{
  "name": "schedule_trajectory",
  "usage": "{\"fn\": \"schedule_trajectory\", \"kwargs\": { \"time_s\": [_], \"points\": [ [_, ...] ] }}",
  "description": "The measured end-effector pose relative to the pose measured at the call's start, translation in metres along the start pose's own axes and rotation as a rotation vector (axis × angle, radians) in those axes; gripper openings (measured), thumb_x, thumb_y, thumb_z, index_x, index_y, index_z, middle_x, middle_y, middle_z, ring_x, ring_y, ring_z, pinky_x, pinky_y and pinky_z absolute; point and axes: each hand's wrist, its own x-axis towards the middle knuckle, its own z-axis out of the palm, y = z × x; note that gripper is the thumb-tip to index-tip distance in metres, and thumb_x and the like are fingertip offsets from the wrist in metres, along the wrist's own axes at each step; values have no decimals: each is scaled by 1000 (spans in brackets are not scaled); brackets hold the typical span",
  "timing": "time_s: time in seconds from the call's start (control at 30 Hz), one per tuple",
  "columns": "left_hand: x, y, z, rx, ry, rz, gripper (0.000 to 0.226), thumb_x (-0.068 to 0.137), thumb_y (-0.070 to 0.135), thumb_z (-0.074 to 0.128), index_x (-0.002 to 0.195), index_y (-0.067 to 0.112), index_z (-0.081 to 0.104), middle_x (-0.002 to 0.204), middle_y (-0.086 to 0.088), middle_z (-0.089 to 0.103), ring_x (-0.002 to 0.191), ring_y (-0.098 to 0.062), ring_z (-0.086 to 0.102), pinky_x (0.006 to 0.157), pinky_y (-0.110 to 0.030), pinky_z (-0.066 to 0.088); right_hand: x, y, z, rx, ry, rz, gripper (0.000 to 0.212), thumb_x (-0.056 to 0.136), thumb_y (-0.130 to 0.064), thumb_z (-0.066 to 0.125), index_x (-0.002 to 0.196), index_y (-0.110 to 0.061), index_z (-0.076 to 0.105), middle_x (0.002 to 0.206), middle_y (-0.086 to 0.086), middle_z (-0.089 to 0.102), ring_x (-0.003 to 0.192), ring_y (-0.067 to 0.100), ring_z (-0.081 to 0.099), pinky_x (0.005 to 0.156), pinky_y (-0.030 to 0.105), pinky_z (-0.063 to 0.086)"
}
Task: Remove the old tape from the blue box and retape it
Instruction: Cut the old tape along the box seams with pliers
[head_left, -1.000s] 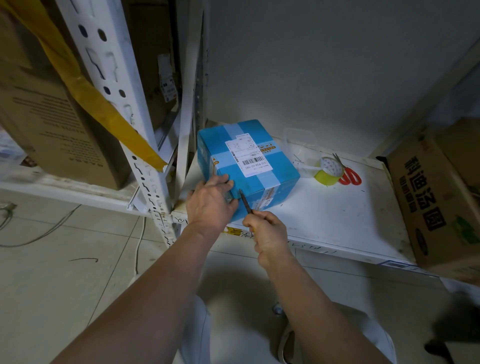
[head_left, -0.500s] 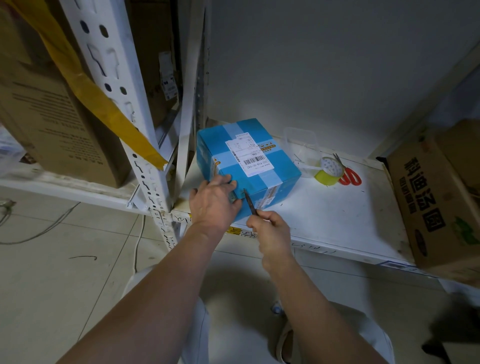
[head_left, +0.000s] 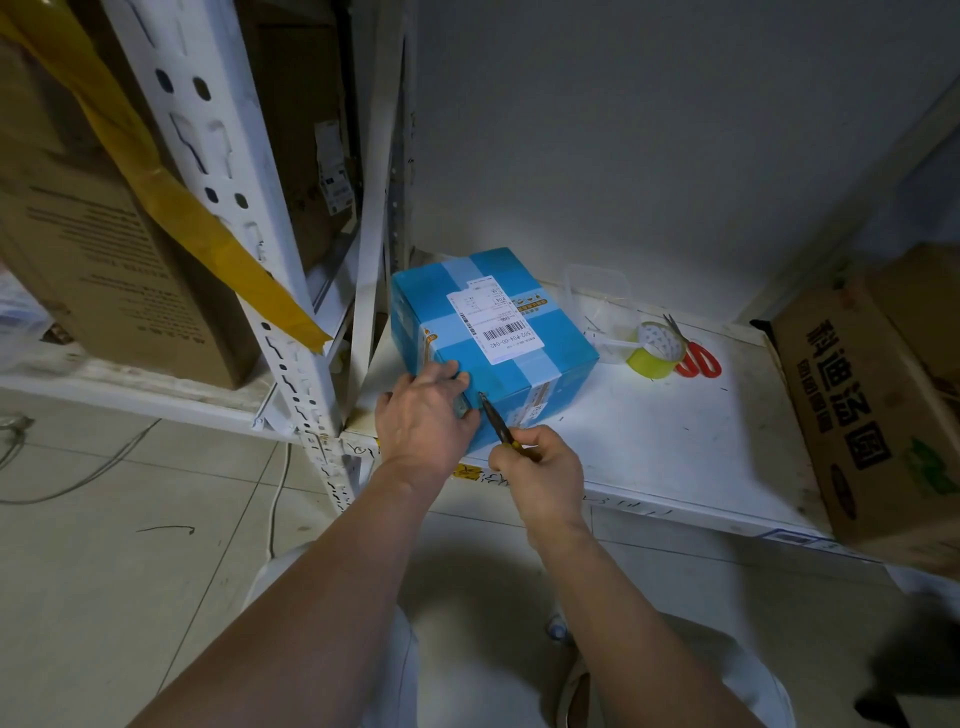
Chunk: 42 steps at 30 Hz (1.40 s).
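**Blade at the box's near face**

The box (head_left: 493, 332) sits on the shelf (head_left: 675, 441), at its left end by the upright. Being cardboard, it is probably light and stiff enough to brace against, though apt to slide on the smooth shelf; the near top edge and corner look the best hold.

The left hand (head_left: 423, 415) rests there, fingers laid flat over that edge. The right hand (head_left: 545, 467) grips a knife (head_left: 496, 421), fingers curled round its handle. The tip seems to touch the near face, just beside the left fingertips.
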Motion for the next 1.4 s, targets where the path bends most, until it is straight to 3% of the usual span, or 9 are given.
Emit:
{"fn": "schedule_trajectory", "kwargs": {
  "time_s": [0.1,0.27,0.43,0.57,0.8,0.93,1.03,1.27,1.4],
  "points": [
    [0,1,3,1,5,1,49,86,41,59,133,31,51,141,16,43,127,-15,40,106,-41,33,-3,-2,1,308,6,139,18,73,-7,69,88,-16,69,77,-7,65,73,6,57,63,19,44],
    [0,1,3,5,12,-1,49,85,43,59,132,31,52,141,17,43,128,-15,40,107,-44,31,3,3,-3,-35,113,-85,14,75,-24,72,85,-23,61,72,-12,60,68,7,55,63,21,42],
    [-6,-5,3,4,49,0,47,85,44,60,129,30,56,139,17,46,126,-15,42,107,-46,30,16,-19,-28,525,189,118,15,73,-8,69,73,-19,59,71,-1,54,57,10,42,50,21,33],
    [-6,-4,0,83,71,70,48,85,45,59,130,27,55,137,12,48,124,-17,43,105,-40,29,29,-41,-58,388,192,38,15,75,-5,67,87,-14,64,70,-3,54,61,7,46,50,18,36],
    [6,0,-1,157,-113,210,74,88,32,59,148,23,17,157,7,18,147,-13,-1,117,-49,2,51,-34,-68,413,207,114,13,77,-10,69,88,-13,65,74,-2,56,61,11,44,52,21,38],
    [4,-8,5,264,27,337,54,85,39,61,136,32,43,143,10,44,139,-20,30,112,-55,12,69,-33,-76,464,244,122,10,74,-9,69,80,-15,64,71,-2,54,59,13,41,52,23,35],
    [1,-3,21,339,154,406,49,67,43,77,112,29,65,112,3,66,105,-27,57,96,-54,28,87,-35,-85,492,304,112,11,74,-10,70,83,-15,65,73,-2,55,62,14,45,58,26,39],
    [7,36,53,243,309,367,45,59,38,83,98,21,69,91,-8,61,92,-28,55,87,-48,31,140,-37,-109,264,357,28,16,76,-16,68,91,-17,62,68,-6,55,58,10,49,54,23,42],
    [25,50,71,162,304,375,44,59,36,83,97,19,69,109,-6,64,107,-26,44,91,-51,30,182,-30,-107,20,376,25,26,76,-24,67,102,-23,62,75,-3,60,74,20,61,80,36,54]
  ]
}}
